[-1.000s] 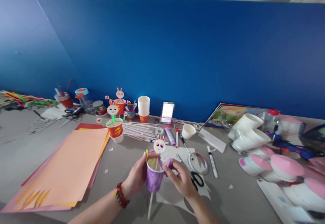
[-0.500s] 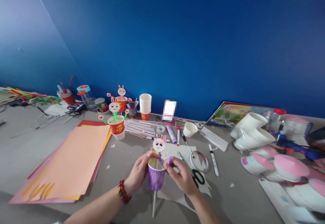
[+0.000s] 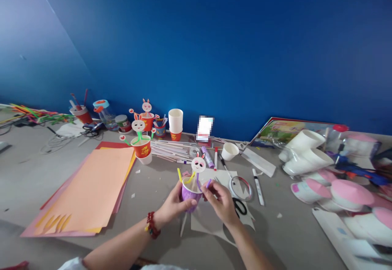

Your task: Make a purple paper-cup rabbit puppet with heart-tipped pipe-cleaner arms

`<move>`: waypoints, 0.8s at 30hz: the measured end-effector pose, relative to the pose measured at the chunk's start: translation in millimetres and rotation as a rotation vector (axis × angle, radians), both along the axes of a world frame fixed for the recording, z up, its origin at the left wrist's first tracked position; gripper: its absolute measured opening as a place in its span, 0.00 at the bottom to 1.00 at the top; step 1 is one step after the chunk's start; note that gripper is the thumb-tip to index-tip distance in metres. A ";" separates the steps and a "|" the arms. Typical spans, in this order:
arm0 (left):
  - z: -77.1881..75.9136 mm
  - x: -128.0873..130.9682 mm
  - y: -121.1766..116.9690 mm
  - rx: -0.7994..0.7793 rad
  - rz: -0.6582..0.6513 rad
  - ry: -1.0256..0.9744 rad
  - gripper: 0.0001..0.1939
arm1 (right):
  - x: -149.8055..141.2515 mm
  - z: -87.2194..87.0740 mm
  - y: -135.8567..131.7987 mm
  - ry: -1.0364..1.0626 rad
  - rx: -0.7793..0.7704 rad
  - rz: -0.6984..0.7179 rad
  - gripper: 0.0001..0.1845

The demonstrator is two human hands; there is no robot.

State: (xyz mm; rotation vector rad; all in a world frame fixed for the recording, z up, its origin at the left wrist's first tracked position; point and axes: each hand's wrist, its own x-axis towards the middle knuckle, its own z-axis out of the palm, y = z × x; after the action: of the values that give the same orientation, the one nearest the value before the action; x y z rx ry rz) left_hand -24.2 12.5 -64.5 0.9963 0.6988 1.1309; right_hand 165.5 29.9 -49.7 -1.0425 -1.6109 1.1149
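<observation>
My left hand [image 3: 177, 201] is wrapped round a purple-coloured paper cup [image 3: 190, 192], thumb across its front. A white paper rabbit head [image 3: 198, 164] with pink eye patches rises from the cup on a purple stem. One yellow bent straw [image 3: 179, 175] sticks up at the cup's left rim, and more yellow shows inside. In the fingers of my right hand [image 3: 218, 198], a purple straw [image 3: 208, 183] is pinched at the right rim. A pale stick [image 3: 183, 224] extends below the cup. Two finished-looking rabbit cups, one with green arms [image 3: 142, 146], stand behind to the left.
Stacked coloured paper [image 3: 88, 184] lies on the left. Black-handled scissors [image 3: 239, 206], a tape roll [image 3: 240, 188] and a marker [image 3: 258, 187] are right of my hands. Pink-topped cups [image 3: 349, 192] crowd the far right. A blue partition [image 3: 214, 57] stands behind the table.
My left hand has shifted from the cup's rim to grip its side. The cup is now raised and tilted, and the rabbit head has moved up and right. A yellow straw now shows at the left rim.
</observation>
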 end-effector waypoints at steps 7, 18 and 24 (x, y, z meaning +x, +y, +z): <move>-8.2 -1.2 4.4 -0.046 0.166 0.047 0.32 | -3.3 1.8 2.8 0.240 -0.061 -0.096 0.22; 18.3 -23.7 30.5 -0.141 0.374 0.169 0.27 | -1.3 -16.9 16.4 0.195 -0.162 -0.118 0.19; 4.1 -48.7 46.7 -0.124 0.426 0.376 0.29 | -7.9 -13.3 5.0 -0.139 -0.077 0.088 0.13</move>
State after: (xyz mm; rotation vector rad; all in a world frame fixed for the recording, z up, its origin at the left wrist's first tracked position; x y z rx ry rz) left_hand -72.9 59.3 -60.3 0.9899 1.3151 1.2569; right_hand 157.5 34.9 -63.0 -1.1298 -1.7501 1.1940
